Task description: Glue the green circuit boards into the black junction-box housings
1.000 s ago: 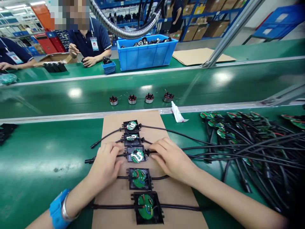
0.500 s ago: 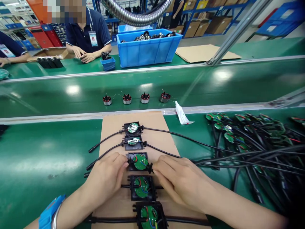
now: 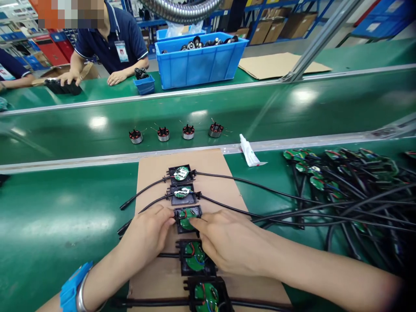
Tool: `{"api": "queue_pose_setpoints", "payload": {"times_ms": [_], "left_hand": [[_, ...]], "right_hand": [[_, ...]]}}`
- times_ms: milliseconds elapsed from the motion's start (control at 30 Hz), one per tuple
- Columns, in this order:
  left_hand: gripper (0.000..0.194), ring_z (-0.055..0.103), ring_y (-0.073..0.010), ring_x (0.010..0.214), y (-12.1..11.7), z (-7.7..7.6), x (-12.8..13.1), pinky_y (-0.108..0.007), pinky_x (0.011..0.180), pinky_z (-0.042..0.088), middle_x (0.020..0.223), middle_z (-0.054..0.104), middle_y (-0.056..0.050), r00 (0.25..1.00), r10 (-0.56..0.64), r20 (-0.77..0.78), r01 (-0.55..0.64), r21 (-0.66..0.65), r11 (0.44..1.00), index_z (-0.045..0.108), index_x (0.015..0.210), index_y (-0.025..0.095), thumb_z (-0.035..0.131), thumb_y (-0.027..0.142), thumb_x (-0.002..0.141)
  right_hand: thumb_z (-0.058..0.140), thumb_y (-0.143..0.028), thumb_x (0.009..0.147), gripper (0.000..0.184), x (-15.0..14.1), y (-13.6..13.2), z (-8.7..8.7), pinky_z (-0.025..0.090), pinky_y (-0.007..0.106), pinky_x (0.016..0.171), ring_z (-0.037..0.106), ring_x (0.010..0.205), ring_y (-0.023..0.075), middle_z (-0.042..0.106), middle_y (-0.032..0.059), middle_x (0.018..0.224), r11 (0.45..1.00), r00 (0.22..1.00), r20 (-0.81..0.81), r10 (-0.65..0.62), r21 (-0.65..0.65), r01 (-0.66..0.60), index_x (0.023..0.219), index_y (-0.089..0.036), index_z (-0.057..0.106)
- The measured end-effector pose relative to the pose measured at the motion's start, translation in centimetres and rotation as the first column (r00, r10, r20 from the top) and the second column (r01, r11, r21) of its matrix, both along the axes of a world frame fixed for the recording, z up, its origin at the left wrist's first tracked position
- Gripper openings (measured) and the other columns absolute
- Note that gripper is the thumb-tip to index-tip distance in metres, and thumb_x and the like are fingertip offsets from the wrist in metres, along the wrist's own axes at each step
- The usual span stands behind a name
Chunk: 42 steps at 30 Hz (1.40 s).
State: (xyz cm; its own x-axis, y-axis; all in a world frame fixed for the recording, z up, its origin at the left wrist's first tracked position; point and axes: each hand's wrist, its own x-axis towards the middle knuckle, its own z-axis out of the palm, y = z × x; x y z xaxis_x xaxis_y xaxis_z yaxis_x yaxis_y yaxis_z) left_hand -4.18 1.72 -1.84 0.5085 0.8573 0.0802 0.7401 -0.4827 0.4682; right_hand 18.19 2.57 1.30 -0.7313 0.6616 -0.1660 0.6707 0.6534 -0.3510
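Observation:
In a column on the cardboard sheet (image 3: 156, 281) lie several open black plastic cases, each with a round green circuit board and black cables leading out sideways. My left hand (image 3: 151, 229) is closed at the left edge of the middle case (image 3: 198, 210), where its cable comes out; the fingertips hide most of that cable. From the right, my right hand (image 3: 230, 238) reaches over the same case. Its index fingertip touches the green circuit board (image 3: 186, 220), while the thumb and other fingers curl at the case's right edge, partly hidden. White paste covers parts of the boards in the two farthest cases (image 3: 180, 173).
A heap of cabled circuit boards (image 3: 357, 186) lies at right. A white tube (image 3: 249, 151) lies by the metal rail. Several motor stators (image 3: 188, 131) stand on the green belt. Beyond are a blue bin (image 3: 201, 63), a small blue box (image 3: 144, 84) and a co-worker (image 3: 120, 43).
My right hand has moved left from the case's right-hand cable onto the board. My left hand stays at the left edge. The co-worker's one hand has reached to the black parts.

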Motion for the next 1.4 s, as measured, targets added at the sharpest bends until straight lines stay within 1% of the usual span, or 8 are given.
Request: {"api": "queue_pose_setpoints", "payload": {"times_ms": [133,300,600,733,867,1000,1200,1400], "left_hand": [[0.02,0.066,-0.0187,0.082,0.1,-0.3,-0.4,-0.03,0.07,0.055,0.093,0.069,-0.004,0.999,-0.023,0.021,0.022,0.071,0.997,0.064,0.1,0.019,0.044,0.019,0.094],[0.023,0.062,-0.0193,0.067,-0.8,-0.1,0.1,-0.03,0.056,0.054,0.079,0.064,-0.005,0.978,-0.04,-0.205,0.085,0.217,0.973,0.063,0.099,0.016,0.042,0.011,0.09],[0.023,0.058,-0.0242,0.056,-1.4,0.7,3.1,-0.03,0.041,0.047,0.067,0.058,-0.009,0.679,-0.075,-0.73,0.299,0.182,0.937,0.061,0.08,0.009,0.045,-0.003,0.071],[0.021,0.06,-0.0234,0.064,-1.1,0.7,2.6,-0.034,0.053,0.053,0.072,0.06,-0.007,0.766,-0.056,-0.641,0.22,0.179,0.959,0.06,0.082,0.013,0.047,-0.001,0.075],[0.037,0.062,-0.0213,0.077,-1.9,0.1,1.5,-0.033,0.065,0.057,0.094,0.064,-0.009,0.888,0.022,-0.46,0.121,0.279,0.953,0.057,0.114,0.012,0.044,0.001,0.081],[0.058,0.061,-0.0221,0.084,-2.8,-0.8,1.5,-0.033,0.066,0.057,0.106,0.061,-0.013,0.869,-0.065,-0.49,0.193,0.216,0.957,0.046,0.131,0.008,0.042,-0.003,0.074],[0.042,0.058,-0.0242,0.095,-1.6,0.6,2.0,-0.039,0.08,0.055,0.11,0.059,-0.012,0.961,-0.085,-0.263,0.125,0.142,0.982,0.057,0.12,0.014,0.043,0.004,0.082],[0.017,0.057,-0.0228,0.09,-0.7,0.2,2.4,-0.04,0.083,0.049,0.097,0.064,-0.008,0.972,-0.215,-0.093,0.227,0.154,0.962,0.063,0.093,0.016,0.046,0.014,0.091]], "right_hand": [[0.049,-0.018,0.083,0.019,-0.7,0.1,0.2,0.037,0.03,0.058,0.06,0.066,0.0196,0.067,0.0086,0.078,0.999,0.998,0.049,0.034,-0.006,-0.034,0.093,-0.012,0.064],[0.046,-0.018,0.086,0.022,-0.8,-0.2,0.0,0.035,0.032,0.056,0.059,0.067,0.0216,0.067,0.0094,0.079,0.998,0.996,0.077,0.052,0.025,-0.054,0.095,-0.012,0.065],[0.045,-0.017,0.087,0.022,-0.6,-0.6,-0.9,0.033,0.032,0.054,0.057,0.062,0.0198,0.066,0.0081,0.078,0.998,0.999,0.031,0.045,0.045,-0.046,0.092,-0.012,0.066],[0.048,-0.013,0.083,0.017,-0.7,-0.7,-1.0,0.028,0.032,0.05,0.054,0.059,0.0181,0.065,0.0075,0.074,0.988,0.995,0.019,0.093,0.119,-0.094,0.086,-0.012,0.064],[0.048,-0.012,0.082,0.015,-0.9,-0.9,-0.9,0.027,0.031,0.049,0.055,0.057,0.0185,0.065,0.0086,0.072,0.989,0.996,0.019,0.088,0.117,-0.089,0.085,-0.012,0.063],[0.047,-0.015,0.084,0.018,-0.8,-0.7,-0.6,0.035,0.031,0.057,0.06,0.065,0.0203,0.067,0.0104,0.079,0.999,1.0,-0.002,-0.003,0.036,0.003,0.092,-0.011,0.063],[0.053,-0.016,0.076,0.026,1.2,0.6,0.4,0.037,0.025,0.059,0.058,0.075,0.0178,0.064,0.0023,0.082,0.969,0.985,-0.119,-0.122,-0.229,0.092,0.102,-0.019,0.055],[0.051,-0.014,0.077,0.009,1.6,0.3,0.6,0.036,0.025,0.06,0.054,0.07,0.0155,0.058,-0.0003,0.077,0.973,0.985,-0.077,-0.155,-0.184,0.138,0.084,-0.02,0.049]]}}
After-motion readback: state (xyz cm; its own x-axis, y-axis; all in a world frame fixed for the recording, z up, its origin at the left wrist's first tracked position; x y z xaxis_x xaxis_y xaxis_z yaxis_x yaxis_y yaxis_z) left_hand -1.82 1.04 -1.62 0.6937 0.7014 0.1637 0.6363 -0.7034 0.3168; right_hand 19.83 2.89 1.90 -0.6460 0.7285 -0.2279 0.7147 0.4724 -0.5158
